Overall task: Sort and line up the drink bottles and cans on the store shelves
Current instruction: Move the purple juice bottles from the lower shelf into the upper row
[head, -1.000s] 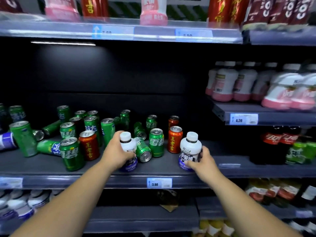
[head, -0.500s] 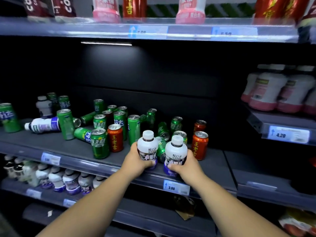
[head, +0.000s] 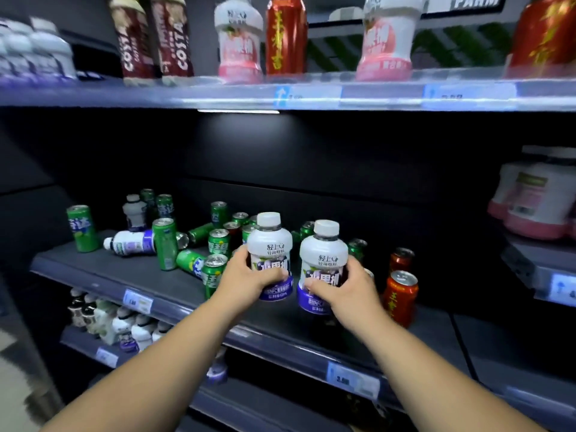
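Note:
My left hand (head: 246, 277) grips a white bottle with a purple base (head: 270, 244), held upright above the middle shelf (head: 124, 275). Right beside it my right hand (head: 346, 286) grips a second, matching bottle (head: 322, 257), also upright. Behind them lies a jumble of green cans (head: 165, 243), some standing, some on their sides. Two red cans (head: 400, 294) stand to the right of my right hand. Another white bottle (head: 131, 243) lies on its side at the left, and one more (head: 134, 212) stands behind it.
The top shelf (head: 311, 95) carries brown Costa bottles (head: 156, 39), pink-based bottles (head: 238, 39) and red cans (head: 285, 34). Pink-based bottles (head: 533, 194) fill a shelf at the right. White bottles (head: 118, 325) stand in rows on the shelf below. Price tags (head: 352, 380) line the shelf edges.
Both hands have brought their bottles together and lifted them off the shelf. The view has swung left and upward, bringing the top shelf into sight.

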Demonstrator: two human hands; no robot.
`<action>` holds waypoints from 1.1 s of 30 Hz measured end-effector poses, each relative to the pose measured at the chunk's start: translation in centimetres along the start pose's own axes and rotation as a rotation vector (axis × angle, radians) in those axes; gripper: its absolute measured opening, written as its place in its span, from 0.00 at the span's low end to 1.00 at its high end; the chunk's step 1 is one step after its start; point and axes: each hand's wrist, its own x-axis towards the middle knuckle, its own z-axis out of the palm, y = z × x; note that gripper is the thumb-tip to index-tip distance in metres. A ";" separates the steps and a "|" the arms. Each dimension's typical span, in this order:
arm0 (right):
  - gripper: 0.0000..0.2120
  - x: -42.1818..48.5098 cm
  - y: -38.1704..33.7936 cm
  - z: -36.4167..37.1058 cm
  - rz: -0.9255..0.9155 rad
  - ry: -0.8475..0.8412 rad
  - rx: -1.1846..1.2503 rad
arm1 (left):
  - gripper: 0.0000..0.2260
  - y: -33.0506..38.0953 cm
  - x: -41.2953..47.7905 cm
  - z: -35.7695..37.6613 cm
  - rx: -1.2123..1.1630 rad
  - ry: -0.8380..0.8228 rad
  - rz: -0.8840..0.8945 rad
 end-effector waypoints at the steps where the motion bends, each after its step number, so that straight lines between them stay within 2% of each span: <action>1: 0.21 0.4 -1.5 0.6 -0.025 -0.003 0.013 | 0.26 1.4 0.1 -1.2 0.001 0.004 0.017; 9: 0.17 2.1 -11.9 8.9 -0.185 -0.078 0.149 | 0.30 8.5 -0.3 -14.5 -0.034 0.090 0.080; 14: 0.21 2.2 -18.0 18.2 -0.231 -0.137 0.219 | 0.26 11.1 -1.2 -25.5 -0.020 0.158 0.141; 17: 0.21 1.9 -21.9 24.9 -0.255 -0.162 0.271 | 0.30 12.2 -1.3 -32.6 0.015 0.172 0.171; 19: 0.26 1.9 -24.4 29.2 -0.269 -0.170 0.300 | 0.30 13.0 -1.1 -37.1 0.037 0.178 0.197; 23: 0.27 2.3 -28.7 35.7 -0.280 -0.211 0.375 | 0.24 14.5 -0.2 -44.5 0.060 0.196 0.229; 27: 0.23 4.1 -32.0 39.0 -0.337 -0.200 0.371 | 0.22 16.0 2.8 -49.5 0.087 0.185 0.251; 30: 0.29 6.6 -34.6 39.7 -0.367 -0.146 0.350 | 0.15 17.4 6.0 -51.2 0.118 0.168 0.297; 33: 0.30 9.4 -36.6 39.4 -0.412 -0.114 0.336 | 0.14 18.6 9.2 -51.8 0.116 0.142 0.356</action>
